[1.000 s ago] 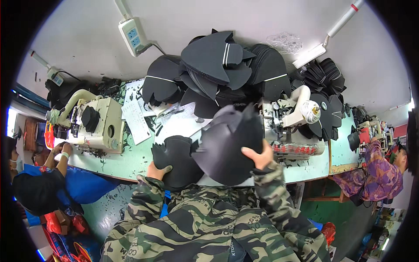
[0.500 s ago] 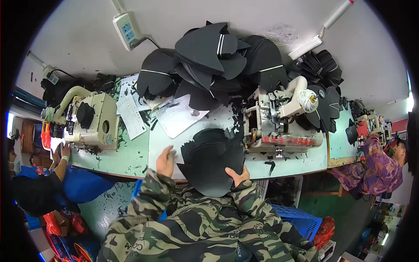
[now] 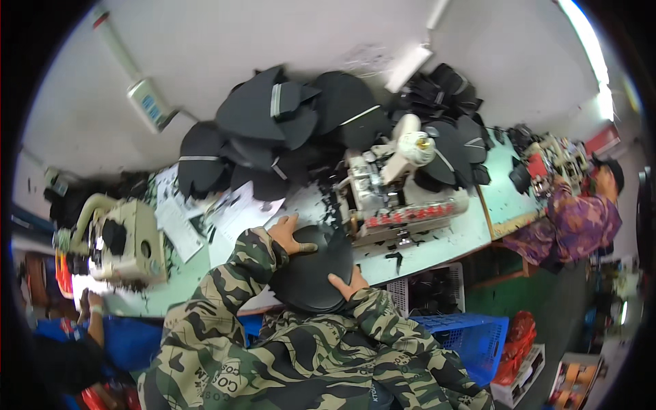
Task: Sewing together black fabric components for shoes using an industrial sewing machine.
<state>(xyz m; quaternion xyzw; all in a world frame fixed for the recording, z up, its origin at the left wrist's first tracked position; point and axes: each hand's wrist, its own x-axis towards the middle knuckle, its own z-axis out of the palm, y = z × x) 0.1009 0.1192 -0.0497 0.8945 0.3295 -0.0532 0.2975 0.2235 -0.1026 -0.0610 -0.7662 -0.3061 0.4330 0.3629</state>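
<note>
A stack of thin black sheet pieces (image 3: 316, 277), with rounded outlines, lies tilted at the table's near edge, close to my body. My right hand (image 3: 350, 281) grips its right edge, thumb on the top face and the other fingers mostly hidden beneath. At the stack's upper left, my left hand (image 3: 290, 236) rests with thumb over the top piece and fingers stretched out beyond the edge. Just to the right stands a cream sewing-type machine (image 3: 406, 205) with a white thread cone (image 3: 415, 148).
Large heaps of banded black pieces (image 3: 253, 109) fill the table's back. Papers (image 3: 244, 217) and black scraps lie left of the machine. Another machine (image 3: 130, 239) stands at left. Blue crate (image 3: 471, 342) sits below right. Co-workers are at left and right (image 3: 581, 219).
My left hand has come in from beside the stack onto its upper left. The stack's top now looks smoother and rounder. The whole view has swung right and tilted.
</note>
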